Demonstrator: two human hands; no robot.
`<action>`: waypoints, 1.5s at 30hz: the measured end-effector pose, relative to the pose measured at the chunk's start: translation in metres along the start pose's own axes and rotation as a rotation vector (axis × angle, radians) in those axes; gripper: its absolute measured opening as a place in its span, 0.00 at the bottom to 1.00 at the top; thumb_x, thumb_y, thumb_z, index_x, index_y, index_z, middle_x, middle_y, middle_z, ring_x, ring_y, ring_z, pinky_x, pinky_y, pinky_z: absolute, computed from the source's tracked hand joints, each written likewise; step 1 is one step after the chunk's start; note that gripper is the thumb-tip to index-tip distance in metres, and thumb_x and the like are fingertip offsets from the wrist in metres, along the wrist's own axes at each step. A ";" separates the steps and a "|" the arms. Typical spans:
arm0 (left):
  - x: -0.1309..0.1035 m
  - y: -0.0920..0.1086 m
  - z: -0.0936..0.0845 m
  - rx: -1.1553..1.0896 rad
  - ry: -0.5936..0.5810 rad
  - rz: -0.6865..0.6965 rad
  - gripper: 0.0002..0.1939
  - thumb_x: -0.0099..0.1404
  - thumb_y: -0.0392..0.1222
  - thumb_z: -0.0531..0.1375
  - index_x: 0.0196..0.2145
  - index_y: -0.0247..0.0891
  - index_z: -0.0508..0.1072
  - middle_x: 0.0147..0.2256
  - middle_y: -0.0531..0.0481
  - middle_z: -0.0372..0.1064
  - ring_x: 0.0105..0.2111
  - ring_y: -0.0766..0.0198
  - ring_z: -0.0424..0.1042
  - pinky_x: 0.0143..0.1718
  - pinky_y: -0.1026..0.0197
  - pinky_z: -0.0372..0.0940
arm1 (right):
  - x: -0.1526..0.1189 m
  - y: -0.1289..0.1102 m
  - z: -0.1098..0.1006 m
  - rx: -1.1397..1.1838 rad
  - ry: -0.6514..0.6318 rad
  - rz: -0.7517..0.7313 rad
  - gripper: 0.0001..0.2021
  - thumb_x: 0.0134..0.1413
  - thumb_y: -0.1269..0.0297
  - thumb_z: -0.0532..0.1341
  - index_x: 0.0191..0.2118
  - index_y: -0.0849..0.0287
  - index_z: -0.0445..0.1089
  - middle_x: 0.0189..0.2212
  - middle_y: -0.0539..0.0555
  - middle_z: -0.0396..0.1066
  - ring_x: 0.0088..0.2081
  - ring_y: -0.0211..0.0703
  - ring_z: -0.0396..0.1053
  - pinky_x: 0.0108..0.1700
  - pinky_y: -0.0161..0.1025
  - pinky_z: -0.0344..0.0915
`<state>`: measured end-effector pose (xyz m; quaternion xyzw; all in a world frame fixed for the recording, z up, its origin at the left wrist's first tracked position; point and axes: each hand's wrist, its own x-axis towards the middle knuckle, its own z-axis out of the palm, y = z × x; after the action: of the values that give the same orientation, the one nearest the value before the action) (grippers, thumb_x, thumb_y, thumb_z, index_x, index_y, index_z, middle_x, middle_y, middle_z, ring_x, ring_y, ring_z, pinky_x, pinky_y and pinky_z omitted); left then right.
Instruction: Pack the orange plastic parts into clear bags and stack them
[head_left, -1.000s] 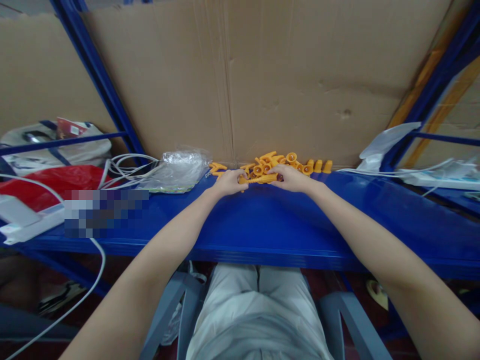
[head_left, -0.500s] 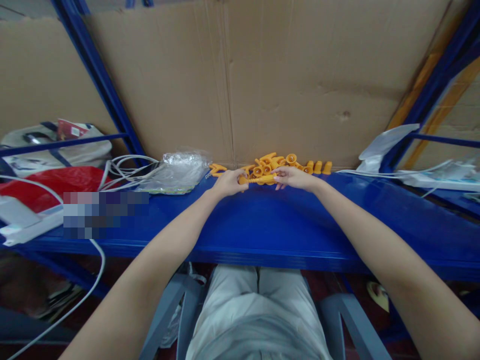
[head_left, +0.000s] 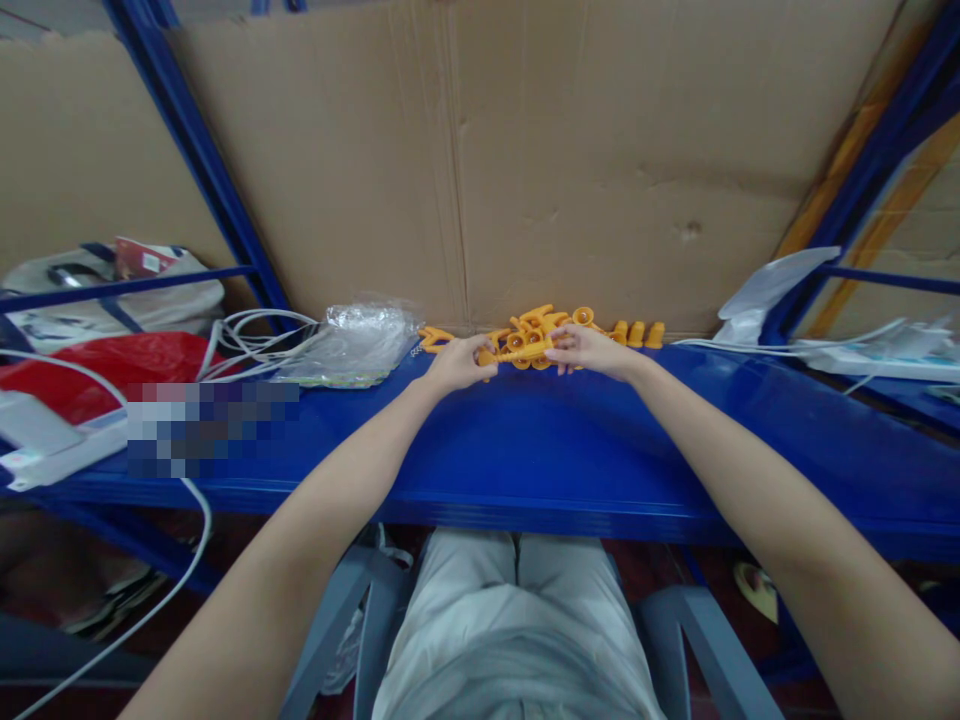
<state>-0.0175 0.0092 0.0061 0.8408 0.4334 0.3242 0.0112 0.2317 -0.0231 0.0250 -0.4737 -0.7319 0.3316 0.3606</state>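
Note:
Between my two hands is a long yellow plastic piece [head_left: 523,351] with a ridged, screw-like middle. My left hand [head_left: 459,366] is closed around its left end, and the fingers of my right hand [head_left: 581,350] pinch its right end. Right behind it lies a pile of yellow plastic parts [head_left: 538,322], some forked and some cup-shaped. A forked yellow part [head_left: 435,337] lies beyond my left hand. Several small yellow caps [head_left: 636,334] stand in a row to the right of my right hand. My fingers hide both ends of the held piece.
A clear plastic bag [head_left: 360,345] lies on the blue table [head_left: 517,450] at left, beside white cables [head_left: 259,330], a red bag [head_left: 112,365] and a white power strip [head_left: 67,450]. A cardboard sheet [head_left: 600,150] rises behind. White plastic [head_left: 772,290] stands at right.
My right hand has shifted slightly, and the right end of the held yellow piece has tilted up a little. My left hand stays nearly in place.

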 end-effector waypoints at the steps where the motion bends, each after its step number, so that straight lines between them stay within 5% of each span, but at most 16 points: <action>1: 0.000 0.000 0.000 0.005 0.006 0.006 0.12 0.52 0.42 0.61 0.35 0.38 0.73 0.19 0.58 0.62 0.21 0.68 0.61 0.26 0.65 0.55 | 0.000 0.000 0.000 0.007 0.010 -0.012 0.14 0.54 0.65 0.65 0.45 0.60 0.64 0.30 0.51 0.73 0.24 0.34 0.70 0.27 0.32 0.68; 7: -0.001 0.002 -0.001 0.025 0.018 0.016 0.13 0.52 0.42 0.61 0.37 0.38 0.74 0.20 0.58 0.63 0.21 0.68 0.61 0.27 0.66 0.55 | 0.001 0.000 -0.001 -0.002 0.003 -0.023 0.10 0.54 0.61 0.66 0.33 0.61 0.66 0.26 0.52 0.74 0.22 0.33 0.69 0.28 0.33 0.67; 19: -0.002 0.005 -0.003 0.048 0.015 -0.014 0.13 0.52 0.43 0.61 0.37 0.38 0.74 0.22 0.56 0.68 0.24 0.66 0.66 0.30 0.64 0.57 | 0.004 0.005 0.002 -0.056 -0.085 0.008 0.28 0.58 0.37 0.52 0.23 0.59 0.64 0.16 0.53 0.68 0.16 0.34 0.64 0.21 0.34 0.61; 26: -0.001 0.005 -0.003 0.052 0.027 -0.018 0.14 0.52 0.42 0.62 0.38 0.38 0.74 0.21 0.56 0.67 0.23 0.65 0.67 0.29 0.64 0.57 | 0.003 0.003 -0.002 -0.019 -0.022 -0.036 0.18 0.51 0.52 0.67 0.38 0.59 0.64 0.29 0.52 0.74 0.21 0.33 0.68 0.22 0.32 0.62; 29: -0.002 0.006 -0.003 0.053 0.020 -0.014 0.14 0.53 0.41 0.62 0.38 0.37 0.74 0.23 0.55 0.69 0.24 0.65 0.67 0.29 0.64 0.58 | 0.000 0.000 -0.002 0.013 -0.021 -0.045 0.17 0.48 0.58 0.70 0.37 0.59 0.63 0.28 0.50 0.73 0.21 0.32 0.68 0.24 0.31 0.63; 45: 0.001 -0.007 0.004 -0.002 0.094 0.095 0.15 0.53 0.52 0.65 0.31 0.37 0.74 0.17 0.59 0.61 0.18 0.71 0.57 0.24 0.67 0.52 | 0.001 0.004 0.006 -0.013 -0.082 -0.036 0.19 0.54 0.49 0.65 0.27 0.60 0.65 0.20 0.52 0.72 0.18 0.34 0.68 0.23 0.32 0.63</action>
<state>-0.0203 0.0155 0.0012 0.8443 0.3927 0.3639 -0.0234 0.2277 -0.0214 0.0192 -0.4488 -0.7567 0.3394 0.3329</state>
